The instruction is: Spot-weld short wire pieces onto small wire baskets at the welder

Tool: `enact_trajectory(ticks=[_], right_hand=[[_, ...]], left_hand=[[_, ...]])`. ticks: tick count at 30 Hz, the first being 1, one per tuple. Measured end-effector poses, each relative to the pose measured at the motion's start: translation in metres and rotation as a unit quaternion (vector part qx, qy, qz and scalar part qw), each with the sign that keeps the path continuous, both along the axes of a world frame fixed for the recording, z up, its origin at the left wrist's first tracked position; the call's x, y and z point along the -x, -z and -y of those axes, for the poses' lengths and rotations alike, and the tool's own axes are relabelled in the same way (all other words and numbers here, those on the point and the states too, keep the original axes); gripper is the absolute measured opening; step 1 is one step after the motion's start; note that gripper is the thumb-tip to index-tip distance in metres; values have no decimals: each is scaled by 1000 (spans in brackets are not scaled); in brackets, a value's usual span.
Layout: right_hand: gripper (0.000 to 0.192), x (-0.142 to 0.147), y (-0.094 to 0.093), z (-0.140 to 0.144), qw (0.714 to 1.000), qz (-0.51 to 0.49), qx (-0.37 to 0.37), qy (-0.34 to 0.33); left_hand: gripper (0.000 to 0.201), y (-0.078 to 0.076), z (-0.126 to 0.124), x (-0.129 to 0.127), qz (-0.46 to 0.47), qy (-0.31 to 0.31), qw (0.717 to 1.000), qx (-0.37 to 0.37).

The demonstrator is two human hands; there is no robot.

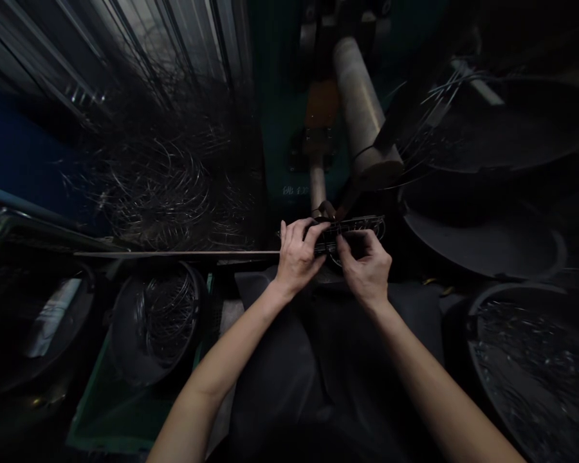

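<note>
A small frame of bent metal wire (374, 223) lies across the front of a machine, just under a narrow metal rod (318, 183). My left hand (299, 254) grips its left part, fingers curled over the top and thumb below. On the near right side, my right hand (368, 265) is closed, thumb and forefinger pinched at the wires. Both hands are close to the dark contact point below the rod. My fingers and the dim light hide much of the frame, and whether a separate loose wire sits in the right-hand pinch is unclear.
A thick metal cylinder (367, 116) juts from the green machine above my hands. Loose curved wires (168, 186) pile up behind a thin board edge (183, 254) at left. Black basins of wire parts stand left (120, 334) and right (477, 347); another basin (487, 251) sits behind.
</note>
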State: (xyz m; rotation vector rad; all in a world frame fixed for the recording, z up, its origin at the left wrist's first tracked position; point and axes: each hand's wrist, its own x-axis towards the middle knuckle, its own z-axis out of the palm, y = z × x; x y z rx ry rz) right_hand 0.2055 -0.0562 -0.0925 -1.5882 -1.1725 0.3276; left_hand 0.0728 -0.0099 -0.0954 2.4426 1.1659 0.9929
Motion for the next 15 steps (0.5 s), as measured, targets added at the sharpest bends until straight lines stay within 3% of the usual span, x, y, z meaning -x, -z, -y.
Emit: enact_trajectory(ticks=[11, 15], right_hand=[[25, 0, 9, -7, 1000, 3, 23, 8], [28, 12, -3, -13, 999, -30, 43, 3]], left_hand=[[57, 11, -18, 2, -43, 13, 999, -23], [50, 11, -28, 5, -37, 12, 998, -46]])
